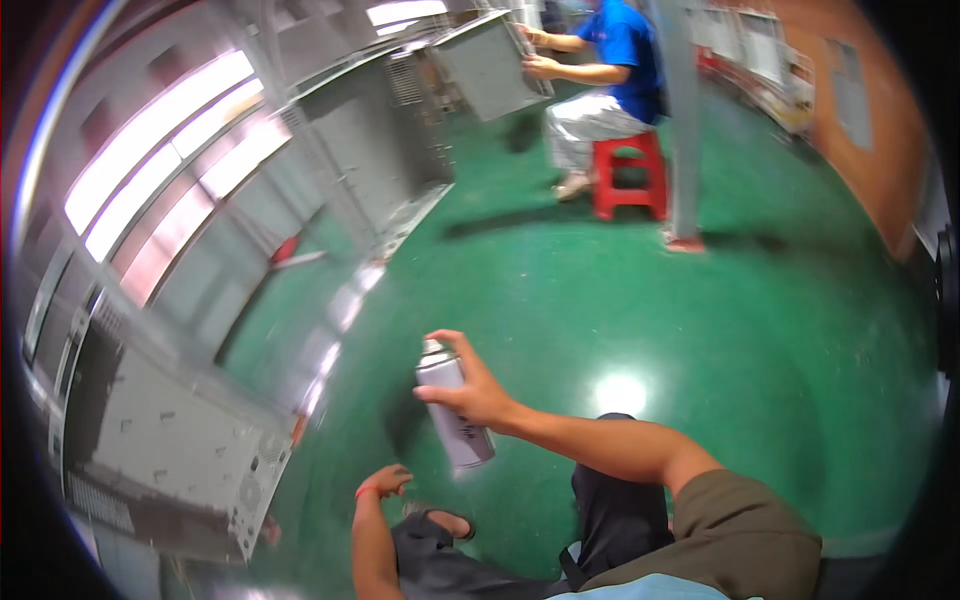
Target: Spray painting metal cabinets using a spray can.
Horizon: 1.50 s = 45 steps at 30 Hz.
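Note:
My right hand (pixel 480 392) is wrapped round a pale lilac-grey spray can (pixel 455 425) in front of me. Its index finger reaches over the white nozzle at the top, and the can leans a little, its base toward the lower right. No spray shows. Lower down, my left hand (pixel 386 481), with a thin red band at the wrist, hangs near my left knee. Its fingers are loosely bent and apart, with nothing visible in them. To the left stands a grey metal cabinet (pixel 165 430) with holes and slots, apart from both hands.
Farther off, a person in a blue shirt (pixel 625 45) sits on a red stool (pixel 630 175), hands on a grey panel (pixel 495 70). A grey post (pixel 680 130) rises beside them. Another grey metal cabinet (pixel 365 140) stands at the upper left. The green floor (pixel 520 290) reflects light.

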### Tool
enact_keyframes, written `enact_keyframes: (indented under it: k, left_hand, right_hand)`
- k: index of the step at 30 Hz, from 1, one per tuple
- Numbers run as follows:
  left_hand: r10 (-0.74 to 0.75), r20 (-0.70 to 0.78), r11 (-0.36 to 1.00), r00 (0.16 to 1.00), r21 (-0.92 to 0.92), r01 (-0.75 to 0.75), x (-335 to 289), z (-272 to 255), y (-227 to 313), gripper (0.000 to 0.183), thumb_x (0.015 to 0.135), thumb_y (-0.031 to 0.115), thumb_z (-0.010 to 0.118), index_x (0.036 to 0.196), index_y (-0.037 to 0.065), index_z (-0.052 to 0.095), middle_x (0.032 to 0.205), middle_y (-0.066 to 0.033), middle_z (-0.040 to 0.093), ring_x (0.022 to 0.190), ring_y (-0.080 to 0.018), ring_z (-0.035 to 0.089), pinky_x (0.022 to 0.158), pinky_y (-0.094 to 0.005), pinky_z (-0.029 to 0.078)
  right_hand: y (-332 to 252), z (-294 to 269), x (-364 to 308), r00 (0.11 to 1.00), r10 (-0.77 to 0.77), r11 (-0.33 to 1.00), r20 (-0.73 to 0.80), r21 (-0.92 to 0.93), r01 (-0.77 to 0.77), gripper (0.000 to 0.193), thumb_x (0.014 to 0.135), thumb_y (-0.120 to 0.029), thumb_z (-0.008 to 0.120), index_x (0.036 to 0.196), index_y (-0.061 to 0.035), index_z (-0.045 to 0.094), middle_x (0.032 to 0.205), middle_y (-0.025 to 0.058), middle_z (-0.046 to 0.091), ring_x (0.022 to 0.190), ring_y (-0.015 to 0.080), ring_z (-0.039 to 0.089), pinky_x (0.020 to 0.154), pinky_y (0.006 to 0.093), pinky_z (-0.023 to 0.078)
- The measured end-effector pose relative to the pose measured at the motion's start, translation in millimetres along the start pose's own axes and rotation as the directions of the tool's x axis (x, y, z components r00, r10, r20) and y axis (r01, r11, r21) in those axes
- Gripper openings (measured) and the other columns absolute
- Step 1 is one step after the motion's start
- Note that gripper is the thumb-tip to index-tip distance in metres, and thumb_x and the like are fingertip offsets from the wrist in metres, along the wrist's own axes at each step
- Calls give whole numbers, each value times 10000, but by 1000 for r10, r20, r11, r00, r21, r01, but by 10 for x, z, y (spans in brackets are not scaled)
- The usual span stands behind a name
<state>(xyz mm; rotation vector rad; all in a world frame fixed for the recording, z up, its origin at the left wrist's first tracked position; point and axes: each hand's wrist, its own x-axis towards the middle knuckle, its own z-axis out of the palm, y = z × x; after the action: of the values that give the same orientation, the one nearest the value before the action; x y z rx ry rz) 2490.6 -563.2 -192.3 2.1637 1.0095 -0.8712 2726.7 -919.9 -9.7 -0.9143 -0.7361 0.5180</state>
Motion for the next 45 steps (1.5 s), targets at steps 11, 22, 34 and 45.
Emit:
enact_keyframes:
  k: [11, 22, 34, 45]
  left_hand:
    - [-100, 151, 988, 983, 136, 79, 257, 196, 142, 521, 1015, 403, 720, 1451, 138, 613, 1146, -111, 799, 983, -229, 793, 866, -460, 608]
    - [60, 218, 997, 974, 32, -69, 751, 497, 1072, 468, 1029, 408, 694, 1378, 96, 669, 1183, -155, 788, 984, -267, 784, 897, -465, 608]
    - [300, 273, 948, 914, 19, -317, 870, 722, 2403, 446, 1052, 379, 668, 1371, 67, 677, 1217, -148, 778, 1006, -264, 769, 921, -437, 593]
    - [323, 282, 936, 903, 49, -350, 988, 917, 2572, 429, 1073, 353, 644, 1365, 41, 684, 1248, -142, 770, 1026, -262, 756, 943, -412, 579]
  right_hand:
    - [-279, -216, 147, 990, -11, 988, -143, 148, 32, 809, 944, -195, 825, 1591, -229, 339, 1113, 36, 576, 1009, 140, 563, 901, 344, 512]
    - [38, -185, 281, 995, -87, 992, -42, 90, 91, 866, 849, -67, 752, 1588, -166, 314, 1299, 103, 481, 1212, 225, 486, 1106, 376, 424]
    - [-127, -101, 461, 987, -134, 979, -85, -168, 118, 1029, 719, -282, 939, 1583, -102, 409, 1467, 210, 562, 1334, 346, 565, 1112, 476, 466]
    - [138, -34, 474, 923, -375, 926, -87, -75, 369, 949, 750, -364, 949, 1515, -103, 452, 1372, 162, 587, 1304, 300, 579, 1066, 460, 486]
